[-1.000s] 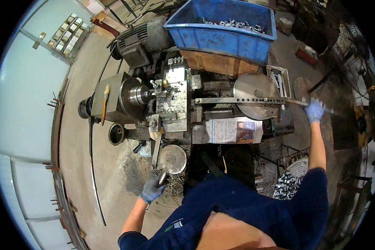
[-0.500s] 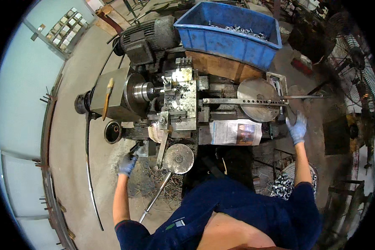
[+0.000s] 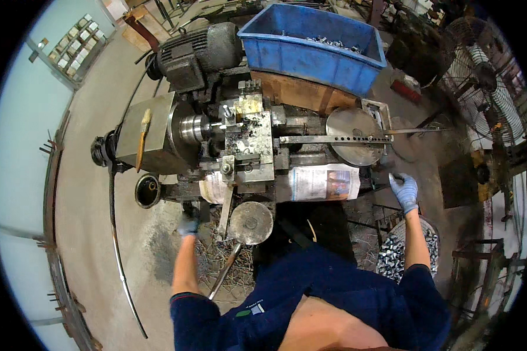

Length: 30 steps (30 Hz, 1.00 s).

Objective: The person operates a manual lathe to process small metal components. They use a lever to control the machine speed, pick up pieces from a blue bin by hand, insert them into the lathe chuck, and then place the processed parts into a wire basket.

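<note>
My left hand [image 3: 188, 226], in a blue-grey glove, is at a dark handle-like part [image 3: 187, 208] on the near left side of a lathe. Its fingers are smeared and shadowed, so their grip does not show. My gloved right hand [image 3: 405, 193] is off the near right end of the machine, fingers loosely curved and thumb apart, with nothing visible in it. Between the hands stands the lathe's metal tool slide [image 3: 249, 140], strewn with dark chips. The round chuck [image 3: 193, 128] faces it from the left. A perforated flat bar [image 3: 316, 140] crosses a round metal disc [image 3: 352, 153].
A blue bin [image 3: 310, 55] with metal parts stands behind the lathe, beside a motor [image 3: 199, 55]. A brush [image 3: 143, 139] lies on the headstock. Newspaper [image 3: 316, 182] covers the near rail. A basket of metal parts [image 3: 392, 257] sits below my right arm. A fan [image 3: 480, 76] stands far right.
My left hand has moved right and slightly inward toward the lathe. My right hand has shifted slightly left and down, its fingers less spread. The whole view has shifted a little.
</note>
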Motion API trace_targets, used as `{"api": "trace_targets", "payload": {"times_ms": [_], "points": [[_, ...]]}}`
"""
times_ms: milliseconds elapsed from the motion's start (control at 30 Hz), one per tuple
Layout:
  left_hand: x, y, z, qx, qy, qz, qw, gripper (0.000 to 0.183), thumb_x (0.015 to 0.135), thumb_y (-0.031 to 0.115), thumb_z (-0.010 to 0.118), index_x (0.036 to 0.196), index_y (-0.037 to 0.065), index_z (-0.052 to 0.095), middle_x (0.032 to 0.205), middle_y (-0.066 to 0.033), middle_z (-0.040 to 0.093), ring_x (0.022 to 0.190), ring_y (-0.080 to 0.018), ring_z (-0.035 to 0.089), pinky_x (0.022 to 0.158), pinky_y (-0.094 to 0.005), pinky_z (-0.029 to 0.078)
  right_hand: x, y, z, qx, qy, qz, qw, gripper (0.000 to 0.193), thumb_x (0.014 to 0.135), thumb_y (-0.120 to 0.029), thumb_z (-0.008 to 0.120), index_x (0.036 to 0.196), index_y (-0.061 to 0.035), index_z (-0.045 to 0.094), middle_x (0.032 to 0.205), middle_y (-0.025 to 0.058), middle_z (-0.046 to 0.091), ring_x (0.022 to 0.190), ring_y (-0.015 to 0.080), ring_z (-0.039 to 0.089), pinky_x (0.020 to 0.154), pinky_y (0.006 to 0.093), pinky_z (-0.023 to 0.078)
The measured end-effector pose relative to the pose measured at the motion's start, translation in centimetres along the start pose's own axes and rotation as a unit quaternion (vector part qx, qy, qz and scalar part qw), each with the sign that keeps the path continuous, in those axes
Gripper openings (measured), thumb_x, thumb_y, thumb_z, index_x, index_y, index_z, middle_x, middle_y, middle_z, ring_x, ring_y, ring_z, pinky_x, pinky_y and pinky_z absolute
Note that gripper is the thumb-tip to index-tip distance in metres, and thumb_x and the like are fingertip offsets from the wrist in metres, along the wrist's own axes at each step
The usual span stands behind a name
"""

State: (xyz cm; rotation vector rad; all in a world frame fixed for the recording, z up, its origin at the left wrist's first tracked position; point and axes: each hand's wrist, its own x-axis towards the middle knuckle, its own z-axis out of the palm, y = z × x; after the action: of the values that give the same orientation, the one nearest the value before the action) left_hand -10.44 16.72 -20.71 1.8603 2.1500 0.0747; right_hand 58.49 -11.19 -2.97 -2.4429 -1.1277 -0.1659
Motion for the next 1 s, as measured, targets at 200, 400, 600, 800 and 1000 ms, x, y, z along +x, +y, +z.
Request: {"api": "trace_targets", "payload": {"times_ms": [200, 400, 600, 800, 1000], "points": [[-0.5, 2.7, -7.1, 0.090, -0.083, 0.068, 0.990, 0.041, 0.082, 0.043, 0.052, 0.103, 0.009, 0.062, 0.107, -0.0213, 0.060, 0.101, -0.0383, 0.056, 0.084, -0.0453, 0.046, 5.9, -12.2, -5.2, 0.138, -0.029, -0.051, 0.989, 0.033, 0.075, -0.033, 0.071, 0.089, -0.0042, 0.069, 0.078, 0.0137, 0.067, 0.078, 0.0272, 0.065, 0.072, 0.0344, 0.050], [-0.8, -1.7, -12.5, 0.029, -0.061, 0.133, 0.989, 0.033, 0.082, 0.035, 0.056, 0.095, 0.007, 0.068, 0.100, -0.0181, 0.064, 0.095, -0.0349, 0.061, 0.083, -0.0401, 0.047, 7.8, -32.9, -4.8, 0.192, 0.007, -0.425, 0.885, 0.047, 0.077, -0.050, 0.063, 0.090, -0.0056, 0.069, 0.092, 0.0158, 0.064, 0.094, 0.0307, 0.059, 0.087, 0.0407, 0.044], [-5.7, -4.3, -30.7, 0.077, 0.258, 0.029, 0.963, 0.035, 0.087, 0.035, 0.054, 0.109, 0.009, 0.064, 0.091, -0.0180, 0.066, 0.082, -0.0297, 0.065, 0.073, -0.0373, 0.051, 7.1, -47.6, -0.1, -0.084, -0.162, -0.581, 0.793, 0.054, 0.075, -0.055, 0.056, 0.093, -0.0057, 0.069, 0.105, 0.0186, 0.062, 0.105, 0.0339, 0.054, 0.104, 0.0468, 0.028], [-12.1, -12.6, -23.4, 0.128, 0.283, -0.119, 0.943, 0.044, 0.084, 0.050, 0.053, 0.078, 0.007, 0.059, 0.074, -0.0165, 0.064, 0.072, -0.0363, 0.062, 0.062, -0.0461, 0.046, 6.8, -51.1, 2.2, -0.112, -0.233, -0.592, 0.763, 0.052, 0.075, -0.051, 0.059, 0.102, -0.0081, 0.066, 0.091, 0.0150, 0.067, 0.088, 0.0316, 0.063, 0.101, 0.0462, 0.031], [-17.1, -2.7, -22.9, 0.044, 0.254, -0.118, 0.959, 0.046, 0.082, 0.053, 0.052, 0.079, 0.007, 0.059, 0.074, -0.0178, 0.063, 0.072, -0.0378, 0.062, 0.061, -0.0480, 0.045, 6.7, -51.3, 3.1, -0.097, -0.238, -0.574, 0.778, 0.050, 0.076, -0.050, 0.058, 0.103, -0.0085, 0.066, 0.093, 0.0146, 0.067, 0.092, 0.0318, 0.063, 0.102, 0.0458, 0.032]]}}
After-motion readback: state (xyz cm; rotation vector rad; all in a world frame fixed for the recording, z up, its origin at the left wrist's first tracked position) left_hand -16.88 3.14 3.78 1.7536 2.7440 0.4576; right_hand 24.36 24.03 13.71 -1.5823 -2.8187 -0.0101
